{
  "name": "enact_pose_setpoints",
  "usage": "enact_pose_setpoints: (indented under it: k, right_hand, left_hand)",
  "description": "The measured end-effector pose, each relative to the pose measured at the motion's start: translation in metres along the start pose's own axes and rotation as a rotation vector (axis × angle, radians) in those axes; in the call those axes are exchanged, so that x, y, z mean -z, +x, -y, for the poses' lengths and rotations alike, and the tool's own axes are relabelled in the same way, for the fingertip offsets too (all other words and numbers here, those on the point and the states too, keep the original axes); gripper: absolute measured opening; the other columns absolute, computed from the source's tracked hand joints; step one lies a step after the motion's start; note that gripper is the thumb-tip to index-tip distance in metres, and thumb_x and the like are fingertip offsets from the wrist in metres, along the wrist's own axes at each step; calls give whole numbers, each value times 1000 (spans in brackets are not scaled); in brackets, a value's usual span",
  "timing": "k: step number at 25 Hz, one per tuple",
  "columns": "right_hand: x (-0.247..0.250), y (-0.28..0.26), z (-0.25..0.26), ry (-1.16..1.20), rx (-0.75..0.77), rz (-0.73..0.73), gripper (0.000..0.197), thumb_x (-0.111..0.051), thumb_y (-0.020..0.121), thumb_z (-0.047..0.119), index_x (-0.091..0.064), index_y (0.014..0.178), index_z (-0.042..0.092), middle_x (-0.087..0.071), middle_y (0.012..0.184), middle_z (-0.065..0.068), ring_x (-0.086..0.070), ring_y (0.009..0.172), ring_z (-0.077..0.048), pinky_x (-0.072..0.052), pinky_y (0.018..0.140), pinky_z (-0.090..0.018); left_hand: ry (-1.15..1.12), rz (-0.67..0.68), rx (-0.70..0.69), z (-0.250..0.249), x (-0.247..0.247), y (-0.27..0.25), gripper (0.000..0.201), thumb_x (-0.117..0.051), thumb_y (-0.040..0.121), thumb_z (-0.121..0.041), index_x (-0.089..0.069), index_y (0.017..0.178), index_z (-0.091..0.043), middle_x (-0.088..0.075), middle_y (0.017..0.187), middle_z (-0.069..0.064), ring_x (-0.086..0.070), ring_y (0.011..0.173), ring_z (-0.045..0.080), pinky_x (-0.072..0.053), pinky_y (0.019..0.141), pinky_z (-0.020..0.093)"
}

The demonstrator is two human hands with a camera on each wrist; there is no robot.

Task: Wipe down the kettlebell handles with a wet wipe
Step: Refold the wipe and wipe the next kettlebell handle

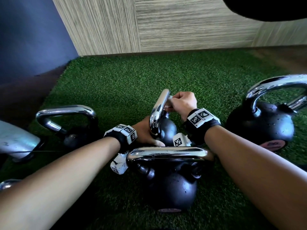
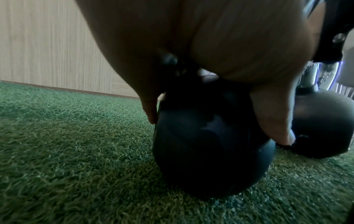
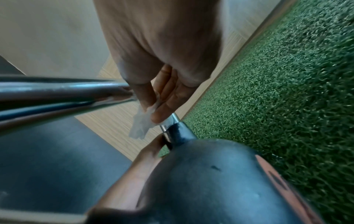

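Observation:
A small black kettlebell (image 1: 167,130) with a chrome handle (image 1: 159,107) stands on the green turf in the middle of the head view. My left hand (image 1: 146,133) grips its black body (image 2: 206,144), with the thumb (image 2: 272,119) and a finger (image 2: 151,110) curled round it. My right hand (image 1: 181,101) pinches a white wet wipe (image 3: 141,124) against the far leg of the chrome handle (image 3: 63,92). The wipe (image 1: 168,101) shows as a small white fold at my fingertips. Part of the wipe is hidden inside my fist.
A larger kettlebell (image 1: 171,178) stands nearest me between my forearms. Another (image 1: 262,118) is at the right, one (image 1: 71,128) at the left. A silver object (image 1: 16,141) lies at the far left. Behind the turf (image 1: 132,77) rises a wood-grain wall (image 1: 166,22).

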State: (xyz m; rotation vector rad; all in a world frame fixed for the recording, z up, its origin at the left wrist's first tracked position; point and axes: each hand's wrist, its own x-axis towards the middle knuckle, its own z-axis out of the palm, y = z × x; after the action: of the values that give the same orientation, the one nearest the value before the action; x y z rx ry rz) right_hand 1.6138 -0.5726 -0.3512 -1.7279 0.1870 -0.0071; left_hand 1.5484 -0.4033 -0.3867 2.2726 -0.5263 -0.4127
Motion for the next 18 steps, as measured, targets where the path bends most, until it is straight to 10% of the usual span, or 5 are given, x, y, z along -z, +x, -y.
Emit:
enact_pose_setpoints:
  k: [8, 12, 14, 18]
  right_hand:
    - [25, -8, 11, -117, -89, 315, 21, -80, 80, -2, -60, 89, 1, -75, 84, -19, -73, 58, -23, -61, 55, -31]
    - [37, -13, 41, -218, 184, 187, 17, -70, 90, 2, -60, 103, 6, -74, 93, -12, -74, 61, -19, -61, 54, -28]
    - [32, -8, 56, -382, 421, 142, 16, -66, 93, 6, -62, 108, 10, -74, 99, -5, -75, 67, -18, -61, 53, -25]
    - [22, -7, 66, -796, 677, 356, 29, -58, 96, 9, -68, 122, 17, -74, 112, -2, -70, 91, -16, -51, 72, -15]
  left_hand:
    - [244, 33, 61, -4, 6, -10, 33, -85, 78, -19, -53, 86, -25, -57, 81, -19, -58, 90, 9, -32, 78, -4]
    - [483, -17, 253, -37, 42, -14, 30, -57, 98, -12, -62, 127, -8, -66, 127, 7, -66, 104, 23, -51, 89, 23]
    - [336, -206, 238, -58, 67, -18, 31, -50, 102, -14, -62, 130, -18, -67, 128, 2, -68, 83, 18, -57, 68, 23]
    - [460, -114, 327, -96, 74, -26, 66, -54, 79, -81, -66, 104, -21, -75, 93, 8, -65, 68, 15, -51, 57, 25]
